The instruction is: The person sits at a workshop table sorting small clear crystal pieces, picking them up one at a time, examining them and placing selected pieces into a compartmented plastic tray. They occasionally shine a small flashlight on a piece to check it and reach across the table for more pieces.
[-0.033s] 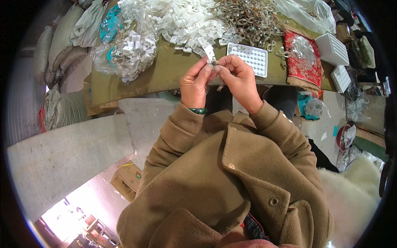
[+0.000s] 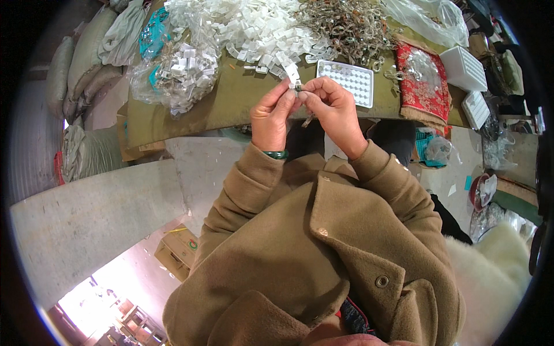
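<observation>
Pinched a tiny dark, shiny piece [image 2: 298,87] narrowly between thumb and fingers of the bare left hand [image 2: 270,118] and the bare right hand [image 2: 333,109], with the 2 sets of fingertips almost meeting around it. Held it over the olive-green tabletop [image 2: 234,95], left of the shallow white plastic tray with rows of round hollows [image 2: 346,83], likely to steady it from both sides in plain view. Could not tell each hand's exact share of the grip, because of the covering fingertips. Could not tell the white rectangular plastic tab [image 2: 292,72] just beyond as held or merely lying behind. Let a thin, translucent brownish strip [image 2: 309,121] hang below the right hand, perhaps to free the fingertips. Had the loose heap of small white plastic pieces [image 2: 259,34] beyond the hands and the tangled heap of clear and brown strips [image 2: 349,26] to its right, probably for short reaches. Had a red floral cloth [image 2: 424,104] farther right, apparently to leave the middle for handwork
</observation>
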Action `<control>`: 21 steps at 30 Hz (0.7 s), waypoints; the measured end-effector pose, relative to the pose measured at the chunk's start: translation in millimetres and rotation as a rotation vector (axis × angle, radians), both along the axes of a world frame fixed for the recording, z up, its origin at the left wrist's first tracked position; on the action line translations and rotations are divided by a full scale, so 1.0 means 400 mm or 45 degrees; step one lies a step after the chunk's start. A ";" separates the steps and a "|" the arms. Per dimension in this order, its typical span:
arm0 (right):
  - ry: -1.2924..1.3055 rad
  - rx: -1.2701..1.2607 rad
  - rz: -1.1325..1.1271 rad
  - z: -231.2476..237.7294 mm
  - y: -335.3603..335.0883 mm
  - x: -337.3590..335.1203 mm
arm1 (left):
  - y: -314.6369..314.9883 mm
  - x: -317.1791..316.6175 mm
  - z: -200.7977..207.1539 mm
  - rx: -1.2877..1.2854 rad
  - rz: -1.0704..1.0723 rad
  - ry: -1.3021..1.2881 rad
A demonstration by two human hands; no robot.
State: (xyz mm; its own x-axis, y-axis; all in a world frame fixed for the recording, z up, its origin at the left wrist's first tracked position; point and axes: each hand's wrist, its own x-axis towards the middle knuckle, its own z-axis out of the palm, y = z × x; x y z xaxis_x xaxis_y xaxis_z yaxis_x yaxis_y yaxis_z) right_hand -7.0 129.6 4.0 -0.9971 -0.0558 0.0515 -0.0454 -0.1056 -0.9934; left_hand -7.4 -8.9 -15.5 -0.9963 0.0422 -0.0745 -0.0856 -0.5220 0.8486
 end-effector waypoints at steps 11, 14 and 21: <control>-0.232 0.042 0.138 -0.021 0.022 -0.016 | -0.012 0.001 0.029 -0.345 -0.076 -0.155; -0.317 -0.061 0.204 -0.019 0.032 0.001 | -0.017 0.003 0.030 -0.437 -0.106 -0.238; 0.247 0.403 -0.112 -0.022 0.024 0.031 | -0.008 0.004 0.031 -0.481 -0.063 -0.283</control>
